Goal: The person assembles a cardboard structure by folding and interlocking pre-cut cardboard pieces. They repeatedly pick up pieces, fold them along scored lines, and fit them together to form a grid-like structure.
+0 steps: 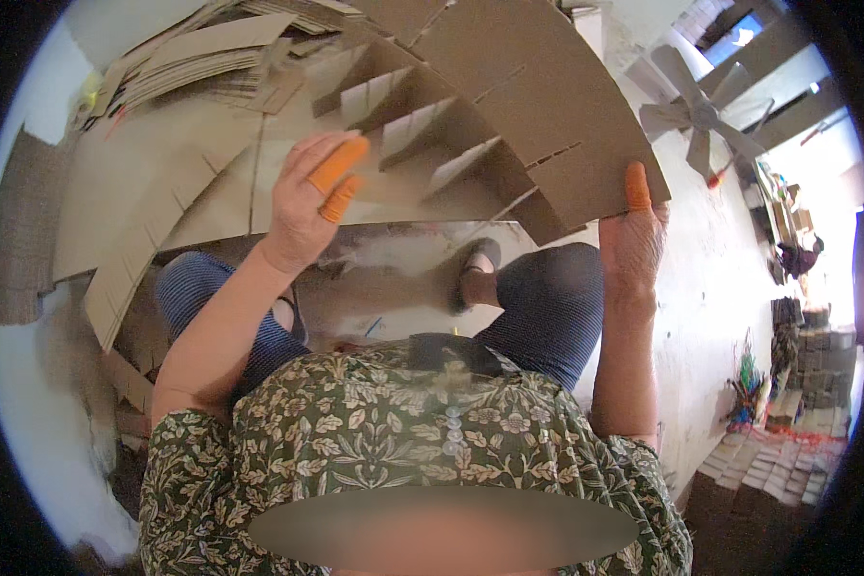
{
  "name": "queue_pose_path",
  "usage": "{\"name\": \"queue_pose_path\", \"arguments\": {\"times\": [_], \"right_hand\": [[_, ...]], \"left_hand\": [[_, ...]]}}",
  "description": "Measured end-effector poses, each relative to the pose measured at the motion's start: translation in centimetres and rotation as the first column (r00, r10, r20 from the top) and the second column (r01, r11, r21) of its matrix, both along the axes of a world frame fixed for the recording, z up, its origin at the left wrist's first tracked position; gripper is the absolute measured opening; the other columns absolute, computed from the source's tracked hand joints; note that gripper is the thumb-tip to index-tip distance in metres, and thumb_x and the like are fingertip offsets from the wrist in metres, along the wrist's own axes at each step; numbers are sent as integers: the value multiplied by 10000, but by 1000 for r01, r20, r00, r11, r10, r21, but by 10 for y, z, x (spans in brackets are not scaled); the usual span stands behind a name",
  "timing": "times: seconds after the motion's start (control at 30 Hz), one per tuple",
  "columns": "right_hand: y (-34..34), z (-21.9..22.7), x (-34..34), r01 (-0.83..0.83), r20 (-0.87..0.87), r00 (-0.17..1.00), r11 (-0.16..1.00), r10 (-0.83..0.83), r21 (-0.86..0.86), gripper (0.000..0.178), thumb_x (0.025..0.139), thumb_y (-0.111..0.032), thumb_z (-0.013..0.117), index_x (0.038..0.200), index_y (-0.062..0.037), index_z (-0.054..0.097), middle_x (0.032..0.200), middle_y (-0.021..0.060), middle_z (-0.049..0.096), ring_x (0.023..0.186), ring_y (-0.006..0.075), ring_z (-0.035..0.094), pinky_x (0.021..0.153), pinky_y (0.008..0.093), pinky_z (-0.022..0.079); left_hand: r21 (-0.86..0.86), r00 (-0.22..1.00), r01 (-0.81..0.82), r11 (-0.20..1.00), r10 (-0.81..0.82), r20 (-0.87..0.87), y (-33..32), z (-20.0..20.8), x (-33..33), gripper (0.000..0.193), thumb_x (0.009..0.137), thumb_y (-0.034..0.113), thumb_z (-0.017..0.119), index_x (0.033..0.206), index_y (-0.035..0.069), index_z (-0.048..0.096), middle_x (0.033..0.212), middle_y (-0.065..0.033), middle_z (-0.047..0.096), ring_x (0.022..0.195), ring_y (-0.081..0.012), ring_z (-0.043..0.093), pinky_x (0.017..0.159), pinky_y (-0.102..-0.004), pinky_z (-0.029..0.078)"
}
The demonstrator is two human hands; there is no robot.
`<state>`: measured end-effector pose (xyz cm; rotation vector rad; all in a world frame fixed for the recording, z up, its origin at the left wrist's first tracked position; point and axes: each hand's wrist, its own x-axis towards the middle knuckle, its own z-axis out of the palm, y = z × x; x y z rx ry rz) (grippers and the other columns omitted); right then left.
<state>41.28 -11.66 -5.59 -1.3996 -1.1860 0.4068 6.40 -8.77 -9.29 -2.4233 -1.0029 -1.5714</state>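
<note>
A large brown cardboard divider sheet (523, 72) with slots slants across the upper middle. My right hand (636, 230) grips its near right corner, the thumb in an orange finger cover lying on top and the other fingers hidden beneath. Several upright cardboard strips (422, 130) meet the sheet's left edge and form open cells. Left of these strips, my left hand (302, 197) is raised, with orange covers on the thumb and one finger. Those two digits are apart, and nothing shows between them.
A pale work table (115, 211) stands in front of my knees. Stacked cardboard sheets (202, 62) lie at its far left, and slotted strips (120, 293) lean over its near left edge. A fan (703, 115) stands at right, with stacked bundles (816, 374) beyond.
</note>
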Motion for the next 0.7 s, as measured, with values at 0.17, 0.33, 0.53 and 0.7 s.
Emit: {"name": "queue_pose_path", "arguments": {"times": [0.17, 0.33, 0.53, 0.7], "right_hand": [[-20, -27, 2, -170, -277, 938, 973, 208, 155, 258, 897, -79, 604, 1141, 3, 622, 1001, 72, 655, 875, 185, 594, 825, 312, 466], [-21, -39, 1, -122, -84, 987, 981, 136, 150, 149, 880, -82, 644, 998, 5, 671, 870, -12, 652, 824, 81, 545, 743, 238, 444], [-17, -43, 1, -152, -14, 988, 984, 154, 92, 140, 866, -53, 642, 987, 12, 670, 811, 7, 661, 773, 80, 555, 689, 237, 452], [-15, -41, -4, -135, -24, 990, 990, 136, 48, 155, 845, -34, 644, 992, 13, 661, 784, 82, 674, 731, 84, 564, 657, 254, 452]], "left_hand": [[-190, 997, 68, 979, -62, 41, 5, -29, -1, 243, 832, 10, 644, 1075, -2, 645, 1027, -145, 650, 829, -289, 626, 723, -314, 508], [-209, 991, 107, 972, -121, -54, 8, -37, 1, 249, 842, 19, 635, 1090, -1, 642, 947, -154, 661, 735, -281, 632, 654, -305, 510], [-353, 992, 84, 932, -113, -62, 8, -45, -1, 239, 846, 16, 627, 1084, 1, 646, 926, -146, 656, 719, -266, 620, 644, -298, 499], [-350, 991, 124, 928, -134, -4, 9, -48, -1, 250, 844, 10, 628, 1093, 7, 646, 924, -144, 654, 719, -252, 617, 643, -290, 496]]}}
